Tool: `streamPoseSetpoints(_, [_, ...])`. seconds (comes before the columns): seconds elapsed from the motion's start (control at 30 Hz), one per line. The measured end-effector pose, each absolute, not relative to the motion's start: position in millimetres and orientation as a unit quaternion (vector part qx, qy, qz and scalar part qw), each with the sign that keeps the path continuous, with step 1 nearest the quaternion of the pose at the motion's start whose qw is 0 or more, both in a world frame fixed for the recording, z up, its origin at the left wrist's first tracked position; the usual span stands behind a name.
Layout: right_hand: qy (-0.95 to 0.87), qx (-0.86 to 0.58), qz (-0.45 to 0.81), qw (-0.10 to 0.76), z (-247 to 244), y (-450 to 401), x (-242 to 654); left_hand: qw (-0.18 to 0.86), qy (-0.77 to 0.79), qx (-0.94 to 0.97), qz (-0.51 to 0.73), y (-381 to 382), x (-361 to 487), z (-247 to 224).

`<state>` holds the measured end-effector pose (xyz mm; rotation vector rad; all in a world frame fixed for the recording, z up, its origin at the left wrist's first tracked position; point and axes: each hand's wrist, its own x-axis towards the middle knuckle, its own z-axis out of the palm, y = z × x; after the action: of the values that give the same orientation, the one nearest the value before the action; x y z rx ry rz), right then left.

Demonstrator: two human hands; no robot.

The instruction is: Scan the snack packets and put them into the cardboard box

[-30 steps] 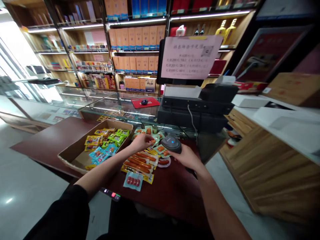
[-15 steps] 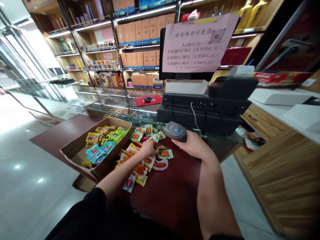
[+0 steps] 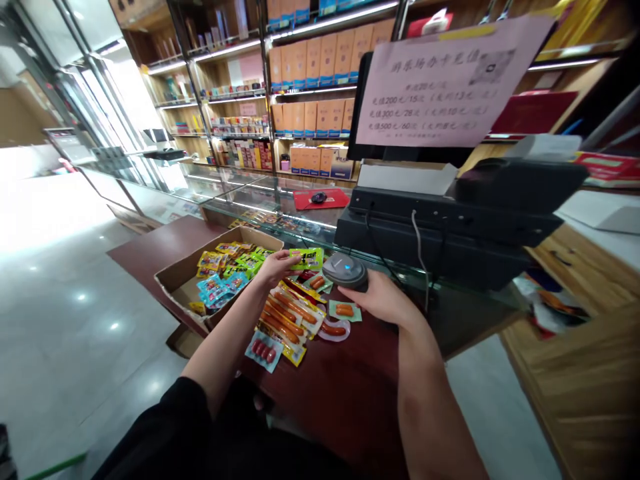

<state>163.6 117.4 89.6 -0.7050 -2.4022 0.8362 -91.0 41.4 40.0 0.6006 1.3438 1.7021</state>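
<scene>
My left hand (image 3: 278, 268) pinches a green snack packet (image 3: 308, 259) at its left end and holds it above the pile. Just right of the packet is the head of a grey barcode scanner (image 3: 345, 270), with a small blue light on top. My right hand (image 3: 381, 293) is wrapped round the scanner's handle, which is mostly hidden. Below them, packaged sausages (image 3: 287, 320) lie in a heap on the dark red table (image 3: 345, 387). A packet of small red sausages (image 3: 264, 351) lies at the near edge of the heap. Another small sausage packet (image 3: 345, 311) lies beneath the scanner.
A cardboard box (image 3: 170, 279) of yellow, green and blue snack packets stands left of the heap. Behind the table is a glass counter (image 3: 240, 190). A black register machine (image 3: 430, 233) and a monitor with a pink paper sign (image 3: 425, 87) stand at the back right.
My left hand has moved left and up from the sausage heap and now holds up the green packet. The scanner stays in my right hand. The view has swung left.
</scene>
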Motion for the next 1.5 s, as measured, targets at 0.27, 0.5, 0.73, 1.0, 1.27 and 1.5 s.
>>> streamPoseSetpoints(0.27, [-0.880,-0.266,0.335,0.206,74.5,108.9,137.0,0.430,0.534,0.230,0.691,30.4,-102.0,41.8])
streamPoseSetpoints(0.5, [-0.878,-0.260,0.334,0.221,74.9,109.9,135.9,0.428,0.533,0.234,0.691,32.3,-108.0,37.6])
streamPoseSetpoints(0.73, [-0.885,-0.250,0.321,0.227,74.8,110.2,138.9,0.426,0.575,0.247,0.654,22.6,-132.4,43.9])
streamPoseSetpoints(1.0, [-0.888,-0.244,0.317,0.224,75.9,108.5,138.7,0.289,0.751,0.217,0.552,-12.7,-242.4,48.8])
streamPoseSetpoints(1.27, [-0.898,-0.251,0.302,0.199,68.3,112.2,137.0,0.234,0.818,0.227,0.473,-9.5,-270.0,27.8])
streamPoseSetpoints(1.5, [-0.894,-0.238,0.299,0.235,67.2,116.3,140.4,0.211,0.847,0.275,0.402,4.0,-268.2,18.3])
